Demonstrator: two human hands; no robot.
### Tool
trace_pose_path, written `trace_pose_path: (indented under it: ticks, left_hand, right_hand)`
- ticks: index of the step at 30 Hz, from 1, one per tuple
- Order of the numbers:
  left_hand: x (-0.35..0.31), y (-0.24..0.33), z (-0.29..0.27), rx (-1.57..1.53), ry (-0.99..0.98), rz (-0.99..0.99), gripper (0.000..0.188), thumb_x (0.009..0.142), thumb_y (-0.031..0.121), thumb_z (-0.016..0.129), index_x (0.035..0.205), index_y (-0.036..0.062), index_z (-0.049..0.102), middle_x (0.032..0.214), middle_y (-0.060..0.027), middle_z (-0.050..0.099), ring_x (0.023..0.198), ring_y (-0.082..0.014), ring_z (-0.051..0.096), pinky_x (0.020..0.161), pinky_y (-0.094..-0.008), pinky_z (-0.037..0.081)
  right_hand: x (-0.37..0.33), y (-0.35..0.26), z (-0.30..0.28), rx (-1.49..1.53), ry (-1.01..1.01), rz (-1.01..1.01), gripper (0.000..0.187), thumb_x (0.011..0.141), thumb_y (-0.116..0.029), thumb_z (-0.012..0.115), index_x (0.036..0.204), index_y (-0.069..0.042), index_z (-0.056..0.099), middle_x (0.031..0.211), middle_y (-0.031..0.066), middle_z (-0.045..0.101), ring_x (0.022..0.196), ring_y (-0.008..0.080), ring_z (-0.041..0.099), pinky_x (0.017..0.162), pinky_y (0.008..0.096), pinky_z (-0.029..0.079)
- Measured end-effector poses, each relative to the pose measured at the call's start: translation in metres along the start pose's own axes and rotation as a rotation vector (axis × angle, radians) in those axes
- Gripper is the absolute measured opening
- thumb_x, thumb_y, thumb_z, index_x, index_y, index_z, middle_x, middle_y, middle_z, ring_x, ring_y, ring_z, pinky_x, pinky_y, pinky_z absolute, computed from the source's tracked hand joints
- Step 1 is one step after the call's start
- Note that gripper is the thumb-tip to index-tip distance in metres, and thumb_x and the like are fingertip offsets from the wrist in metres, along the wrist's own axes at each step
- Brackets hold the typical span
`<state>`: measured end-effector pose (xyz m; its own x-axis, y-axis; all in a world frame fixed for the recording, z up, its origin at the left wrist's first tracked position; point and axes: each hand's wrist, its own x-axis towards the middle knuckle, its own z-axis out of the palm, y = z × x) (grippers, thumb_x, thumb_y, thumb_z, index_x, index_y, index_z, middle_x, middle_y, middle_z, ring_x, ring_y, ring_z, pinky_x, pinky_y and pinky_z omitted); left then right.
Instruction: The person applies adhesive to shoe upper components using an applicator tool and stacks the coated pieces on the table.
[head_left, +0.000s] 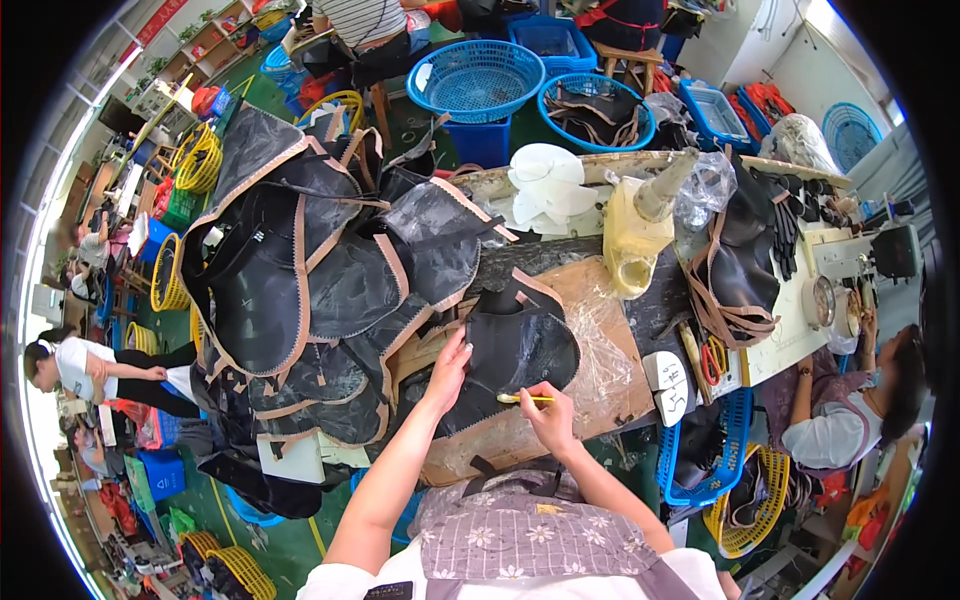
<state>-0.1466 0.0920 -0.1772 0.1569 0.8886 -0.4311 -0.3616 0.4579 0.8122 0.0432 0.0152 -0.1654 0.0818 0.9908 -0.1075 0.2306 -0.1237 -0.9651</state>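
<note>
A black leather-like piece [522,350] with a zigzag-cut edge and a tan strip lies in front of me on a brown cardboard sheet [605,350]. My left hand [450,372] grips its left edge, fingers close together. In my right hand [549,420] is a small brush with a yellow handle [540,399]; its pale bristle end sits at the lower part of the piece. To the left, a large heap of similar black pieces [350,285] with tan edging covers the bench. A glue-crusted yellowish container [637,235] stands beyond the cardboard.
Red-handled scissors [712,360] and a white card [665,388] lie at the right. White rounded sheets [550,185] rest at the back. Blue baskets [476,78] stand beyond the bench; another blue basket [738,440] is below at right. A co-worker [850,420] sits there.
</note>
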Motion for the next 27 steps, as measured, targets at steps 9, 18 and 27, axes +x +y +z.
trace_pose_path:
  ticks: [9, 18, 27]
  left_hand:
    - [-0.01, -0.004, 0.006, -0.037, -0.016, 0.03, 0.048, 0.095, 0.007, 0.041, 0.142, 0.0088, 0.031, 0.14, -0.0003, 0.039, 0.122, -0.0121, 0.041, 0.101, -0.0274, 0.031]
    - [-0.012, -0.006, 0.004, 0.0, -0.015, 0.085, 0.048, 0.095, 0.006, 0.042, 0.141, 0.0048, 0.03, 0.144, -0.0048, 0.033, 0.129, -0.0129, 0.035, 0.106, -0.026, 0.026]
    - [-0.003, 0.005, 0.009, 0.052, -0.112, 0.057, 0.048, 0.095, 0.007, 0.042, 0.142, 0.0046, 0.03, 0.143, -0.0045, 0.035, 0.128, -0.0136, 0.036, 0.106, -0.0286, 0.026]
  right_hand:
    - [0.05, -0.027, 0.005, -0.105, 0.064, -0.562, 0.021, 0.072, -0.001, 0.07, 0.09, -0.003, 0.059, 0.094, 0.0123, 0.065, 0.087, 0.0271, 0.065, 0.075, 0.032, 0.052]
    - [0.044, -0.025, 0.012, -0.124, 0.122, -0.538, 0.019, 0.073, 0.001, 0.068, 0.09, -0.002, 0.06, 0.095, 0.0136, 0.065, 0.087, 0.027, 0.065, 0.076, 0.0319, 0.051]
    - [0.05, 0.002, -0.008, -0.039, 0.184, -0.149, 0.014, 0.08, -0.002, 0.066, 0.092, 0.0, 0.06, 0.094, 0.0122, 0.066, 0.076, 0.0189, 0.065, 0.072, 0.0272, 0.051]
